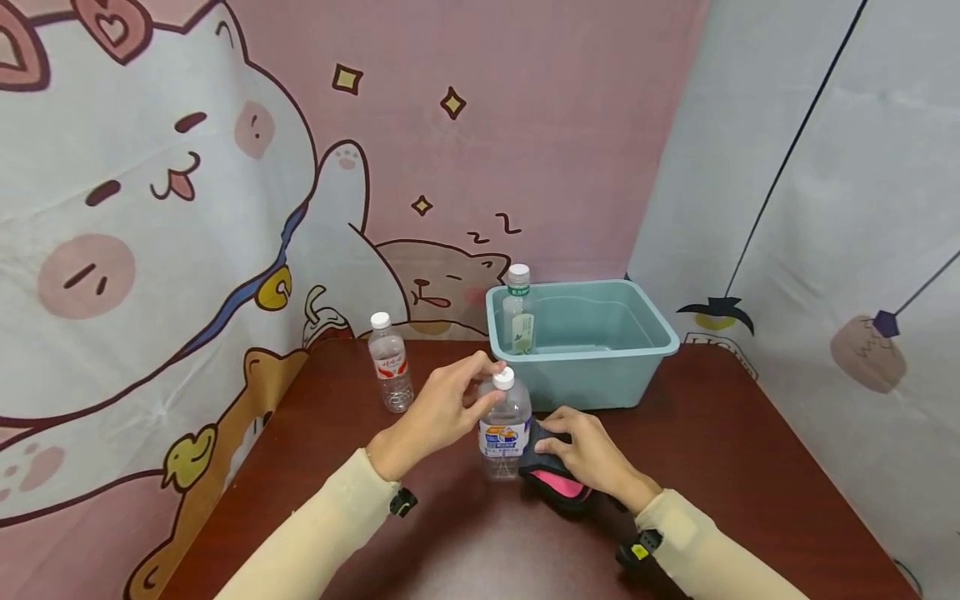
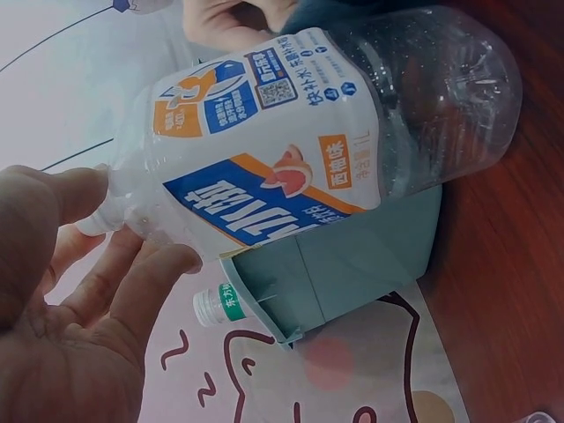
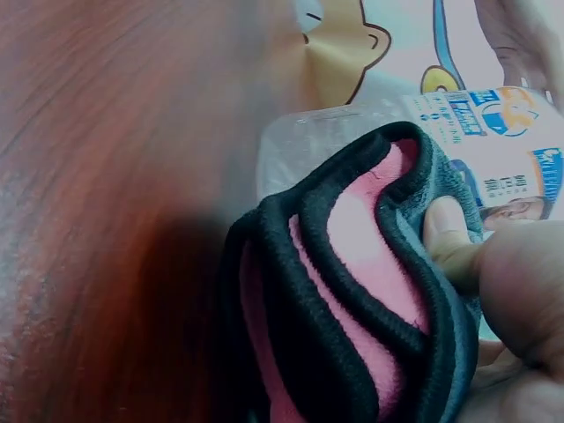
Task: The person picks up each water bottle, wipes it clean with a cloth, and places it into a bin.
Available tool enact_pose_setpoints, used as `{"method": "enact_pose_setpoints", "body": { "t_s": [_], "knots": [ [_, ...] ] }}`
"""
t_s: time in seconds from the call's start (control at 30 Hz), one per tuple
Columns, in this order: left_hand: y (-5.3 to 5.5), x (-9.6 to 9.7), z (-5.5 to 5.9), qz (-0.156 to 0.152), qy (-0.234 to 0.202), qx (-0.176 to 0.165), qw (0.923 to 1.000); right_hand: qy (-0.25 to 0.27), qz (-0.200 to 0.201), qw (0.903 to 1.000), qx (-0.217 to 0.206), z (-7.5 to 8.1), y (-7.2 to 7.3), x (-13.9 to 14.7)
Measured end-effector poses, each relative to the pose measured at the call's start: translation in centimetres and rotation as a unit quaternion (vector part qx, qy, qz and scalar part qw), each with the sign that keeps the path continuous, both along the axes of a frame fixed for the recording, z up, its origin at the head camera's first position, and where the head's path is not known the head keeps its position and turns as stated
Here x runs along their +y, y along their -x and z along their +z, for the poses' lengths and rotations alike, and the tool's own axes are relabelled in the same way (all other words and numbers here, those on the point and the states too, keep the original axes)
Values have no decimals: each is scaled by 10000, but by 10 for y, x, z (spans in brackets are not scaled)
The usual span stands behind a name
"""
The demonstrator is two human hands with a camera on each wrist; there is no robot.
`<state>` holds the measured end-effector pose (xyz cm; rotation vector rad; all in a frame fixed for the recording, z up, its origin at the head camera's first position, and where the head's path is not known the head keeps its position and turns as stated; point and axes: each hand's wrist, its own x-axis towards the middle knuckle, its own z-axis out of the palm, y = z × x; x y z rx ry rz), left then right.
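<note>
A large clear plastic bottle (image 1: 504, 437) with a white cap and a blue, orange and white label stands upright on the table. My left hand (image 1: 450, 398) grips it at the cap and neck, thumb on one side and fingers on the other, as the left wrist view (image 2: 97, 291) shows close up. Beside the bottle, my right hand (image 1: 588, 450) pinches a folded dark grey fabric piece (image 3: 344, 291) with black edging and pink lining. This folded piece lies against or very near the bottle's lower side. Its full shape is hidden by the folds.
Behind the bottle stands a light blue-green plastic bin (image 1: 592, 379), with a green-labelled bottle (image 1: 519, 312) upright at its left end. A smaller clear bottle (image 1: 392, 371) with a red label stands to the left on the brown table (image 1: 735, 467). A printed cloth backdrop hangs behind.
</note>
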<state>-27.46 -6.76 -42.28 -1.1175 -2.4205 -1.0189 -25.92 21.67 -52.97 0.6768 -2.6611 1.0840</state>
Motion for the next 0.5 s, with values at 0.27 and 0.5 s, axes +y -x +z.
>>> {"method": "enact_pose_setpoints", "body": {
  "t_s": [0.27, 0.5],
  "knots": [
    [1, 0, -1, -50, -87, 32, 9999, 404, -152, 9990, 146, 28, -1, -1],
    [1, -1, -3, -2, -54, -5, 10000, 576, -258, 9964, 565, 53, -1, -5]
  ]
}}
